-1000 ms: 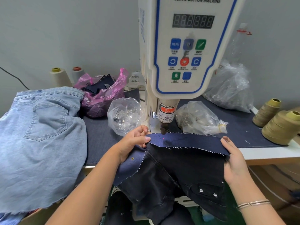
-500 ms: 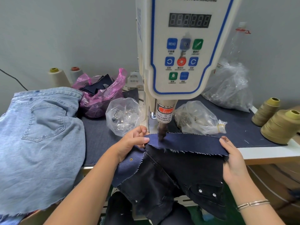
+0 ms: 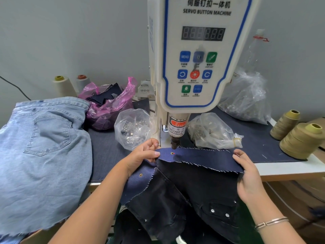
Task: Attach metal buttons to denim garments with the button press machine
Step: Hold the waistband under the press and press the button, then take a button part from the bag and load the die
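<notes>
A dark denim garment (image 3: 190,189) hangs off the table's front edge, its navy band (image 3: 202,158) stretched flat under the white button press machine (image 3: 198,55). The press head (image 3: 175,140) stands just above the band. A small metal button (image 3: 171,153) with a red laser dot beside it sits on the band right below the head. A second button (image 3: 140,175) shows lower left on the band. My left hand (image 3: 144,155) pinches the band's left end. My right hand (image 3: 246,175) grips the right end.
Light blue jeans (image 3: 40,148) lie at the left. Clear bags of metal parts (image 3: 131,130) (image 3: 211,132) flank the press, and a larger bag (image 3: 246,99) stands behind. A pink bag of denim scraps (image 3: 109,104) and thread cones (image 3: 299,140) (image 3: 63,85) stand around.
The press head came down onto the band and has risen again; a metal button now sits on the band where only the red dot was. My hands have hardly moved.
</notes>
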Available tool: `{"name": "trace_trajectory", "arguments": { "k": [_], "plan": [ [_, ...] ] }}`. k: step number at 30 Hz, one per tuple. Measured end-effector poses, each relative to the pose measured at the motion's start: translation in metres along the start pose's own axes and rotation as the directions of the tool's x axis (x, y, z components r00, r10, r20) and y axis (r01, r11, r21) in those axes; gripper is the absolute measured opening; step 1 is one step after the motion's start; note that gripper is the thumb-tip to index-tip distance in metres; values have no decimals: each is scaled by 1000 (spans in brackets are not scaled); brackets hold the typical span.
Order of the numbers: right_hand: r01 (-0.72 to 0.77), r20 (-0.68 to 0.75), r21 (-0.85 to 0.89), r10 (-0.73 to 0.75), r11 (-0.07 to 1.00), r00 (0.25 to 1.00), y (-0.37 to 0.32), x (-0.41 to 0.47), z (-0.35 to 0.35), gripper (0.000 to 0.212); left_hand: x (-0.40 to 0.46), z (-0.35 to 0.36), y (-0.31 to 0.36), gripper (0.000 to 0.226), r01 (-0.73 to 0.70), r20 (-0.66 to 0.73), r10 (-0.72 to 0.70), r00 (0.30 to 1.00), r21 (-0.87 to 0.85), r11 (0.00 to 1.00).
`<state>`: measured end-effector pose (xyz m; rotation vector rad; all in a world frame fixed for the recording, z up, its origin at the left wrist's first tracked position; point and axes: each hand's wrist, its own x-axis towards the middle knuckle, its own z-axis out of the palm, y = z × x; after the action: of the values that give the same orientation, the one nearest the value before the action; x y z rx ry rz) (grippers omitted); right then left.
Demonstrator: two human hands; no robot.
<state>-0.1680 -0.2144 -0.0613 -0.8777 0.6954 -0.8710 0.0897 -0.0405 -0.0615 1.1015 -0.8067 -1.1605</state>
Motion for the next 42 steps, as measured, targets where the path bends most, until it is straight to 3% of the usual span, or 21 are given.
{"name": "trace_trajectory", "arguments": {
  "k": [3,8,11,16,21,26,33,38,42],
  "plan": [
    [84,128,-194,-59,977,990,0,-5,2,33,-3,1,2,37,10,-4,-10,1000,-8,1000],
    [85,271,-286,-4,955,962,-1,-11,-1,42,-5,3,6,40,50,25,-50,998,-11,999],
    [46,254,-218,11,975,967,-3,-11,1,42,-5,1,4,37,50,39,-50,998,1,999],
    [-79,173,127,56,989,983,-8,-16,17,23,-6,-1,9,31,8,83,-27,996,223,975],
    [-145,135,224,116,964,984,-9,-30,25,20,-20,0,20,29,67,164,-128,978,334,940],
    [-192,158,199,162,961,974,-8,-43,30,20,-28,6,35,37,212,285,-335,898,386,898],
    [-271,181,165,241,948,953,3,-61,33,20,-41,24,48,36,259,319,-529,786,608,751],
    [-287,329,108,238,952,914,6,-74,48,17,-44,37,60,42,226,278,-510,814,658,719],
    [-257,426,6,229,967,875,8,-81,64,10,-41,55,63,26,207,229,-457,859,662,721]
  ]
}}
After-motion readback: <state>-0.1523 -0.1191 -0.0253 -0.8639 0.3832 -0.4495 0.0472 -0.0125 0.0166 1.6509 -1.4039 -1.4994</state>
